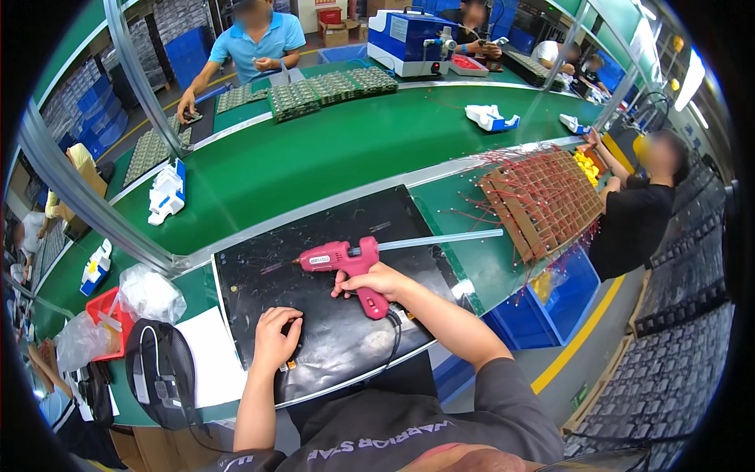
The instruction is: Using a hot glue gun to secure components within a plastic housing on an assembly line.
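My right hand (373, 285) is wrapped round the handle of a pink hot glue gun (334, 256) above a black mat (346, 334). The gun's nozzle points left, and a long translucent glue stick (440, 239) juts from its back to the right. A dark cord hangs from the bottom of the handle over the mat's front edge. On the left side of the mat rests my left hand (275, 338), its fingers loosely bent and slightly apart from the thumb. I see nothing held in it.
Beyond the mat runs a green conveyor belt (291, 165) carrying white-and-blue plastic housings (167, 193). Right of me stands a brown divided box (543, 200) bristling with red wires. A black mesh bag (161, 370), plastic bags and a red bin (114, 322) lie left. Co-workers sit around.
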The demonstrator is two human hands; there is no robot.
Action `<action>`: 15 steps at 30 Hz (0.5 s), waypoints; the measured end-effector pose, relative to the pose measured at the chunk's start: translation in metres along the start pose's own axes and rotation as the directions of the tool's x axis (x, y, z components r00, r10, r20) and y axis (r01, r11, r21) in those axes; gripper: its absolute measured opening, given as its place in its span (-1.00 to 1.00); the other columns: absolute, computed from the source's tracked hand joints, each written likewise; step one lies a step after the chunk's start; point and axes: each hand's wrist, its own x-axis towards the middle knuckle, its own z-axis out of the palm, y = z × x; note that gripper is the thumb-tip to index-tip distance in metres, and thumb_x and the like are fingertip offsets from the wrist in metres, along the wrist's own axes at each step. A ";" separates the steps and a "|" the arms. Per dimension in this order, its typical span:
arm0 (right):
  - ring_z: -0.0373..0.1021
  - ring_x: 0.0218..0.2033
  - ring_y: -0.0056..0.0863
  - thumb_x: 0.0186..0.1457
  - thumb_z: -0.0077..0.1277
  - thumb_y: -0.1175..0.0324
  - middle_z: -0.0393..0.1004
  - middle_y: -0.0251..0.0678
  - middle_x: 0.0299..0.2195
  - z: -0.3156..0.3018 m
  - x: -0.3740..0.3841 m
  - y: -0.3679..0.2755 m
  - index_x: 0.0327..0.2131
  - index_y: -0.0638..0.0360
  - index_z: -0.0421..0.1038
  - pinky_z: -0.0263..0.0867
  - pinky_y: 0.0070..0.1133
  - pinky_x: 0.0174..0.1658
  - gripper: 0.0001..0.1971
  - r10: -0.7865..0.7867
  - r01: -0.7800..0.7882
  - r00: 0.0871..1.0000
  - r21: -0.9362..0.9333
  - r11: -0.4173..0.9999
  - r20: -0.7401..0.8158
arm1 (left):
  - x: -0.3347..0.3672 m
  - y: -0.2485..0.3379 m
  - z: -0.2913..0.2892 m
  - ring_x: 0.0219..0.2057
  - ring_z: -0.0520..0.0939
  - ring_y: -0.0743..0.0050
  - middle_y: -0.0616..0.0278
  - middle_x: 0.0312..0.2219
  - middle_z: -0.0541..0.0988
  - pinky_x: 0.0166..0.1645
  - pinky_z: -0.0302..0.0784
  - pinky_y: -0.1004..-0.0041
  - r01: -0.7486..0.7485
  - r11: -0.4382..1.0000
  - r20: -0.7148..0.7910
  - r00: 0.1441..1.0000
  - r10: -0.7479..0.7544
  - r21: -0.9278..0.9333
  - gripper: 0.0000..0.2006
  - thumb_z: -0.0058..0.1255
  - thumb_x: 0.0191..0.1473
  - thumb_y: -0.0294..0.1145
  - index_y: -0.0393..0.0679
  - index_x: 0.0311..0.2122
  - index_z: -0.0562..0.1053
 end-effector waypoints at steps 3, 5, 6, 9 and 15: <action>0.51 -0.26 -0.37 -0.03 0.08 0.55 0.51 -0.21 -0.39 0.001 0.000 -0.001 -0.33 0.23 0.40 0.39 -0.54 -0.28 -0.86 -0.015 0.015 1.000 0.019 1.000 -0.010 | 0.000 0.000 0.000 -0.39 0.57 0.23 0.18 -0.42 0.58 -0.23 0.43 0.35 0.002 1.000 0.003 1.000 -0.002 -0.003 -0.90 0.12 -0.11 -0.52 -0.19 -0.39 0.52; 0.51 -0.26 -0.37 -0.03 0.08 0.55 0.51 -0.21 -0.39 0.000 0.000 0.000 -0.33 0.23 0.40 0.39 -0.53 -0.28 -0.86 -0.008 0.008 1.000 0.013 1.000 -0.016 | 0.001 0.000 0.000 -0.39 0.56 0.23 0.18 -0.41 0.58 -0.23 0.43 0.35 0.003 1.000 0.003 1.000 -0.003 -0.006 -0.90 0.12 -0.11 -0.52 -0.19 -0.39 0.52; 0.51 -0.26 -0.37 -0.03 0.08 0.55 0.51 -0.21 -0.39 0.001 0.000 0.000 -0.33 0.23 0.40 0.39 -0.53 -0.28 -0.86 -0.007 0.007 1.000 0.013 1.000 -0.014 | 0.001 0.000 0.000 -0.39 0.56 0.23 0.18 -0.42 0.58 -0.23 0.43 0.35 0.000 1.000 0.001 1.000 0.000 -0.005 -0.90 0.12 -0.11 -0.53 -0.19 -0.39 0.52; 0.51 -0.26 -0.37 -0.02 0.08 0.55 0.51 -0.22 -0.38 0.002 0.000 -0.001 -0.33 0.23 0.40 0.39 -0.53 -0.29 -0.86 -0.007 0.007 1.000 0.012 1.000 -0.012 | 0.001 0.001 -0.001 -0.39 0.56 0.22 0.18 -0.42 0.58 -0.24 0.43 0.35 -0.011 1.000 -0.001 1.000 0.011 0.003 -0.90 0.11 -0.11 -0.53 -0.19 -0.39 0.52; 0.51 -0.26 -0.37 -0.03 0.08 0.55 0.51 -0.23 -0.38 0.000 0.000 0.002 -0.33 0.22 0.40 0.39 -0.53 -0.29 -0.86 -0.011 0.011 1.000 0.010 1.000 -0.008 | 0.000 0.000 0.000 -0.39 0.56 0.22 0.18 -0.42 0.58 -0.24 0.43 0.35 -0.003 1.000 0.001 1.000 0.003 -0.002 -0.90 0.11 -0.11 -0.53 -0.19 -0.39 0.52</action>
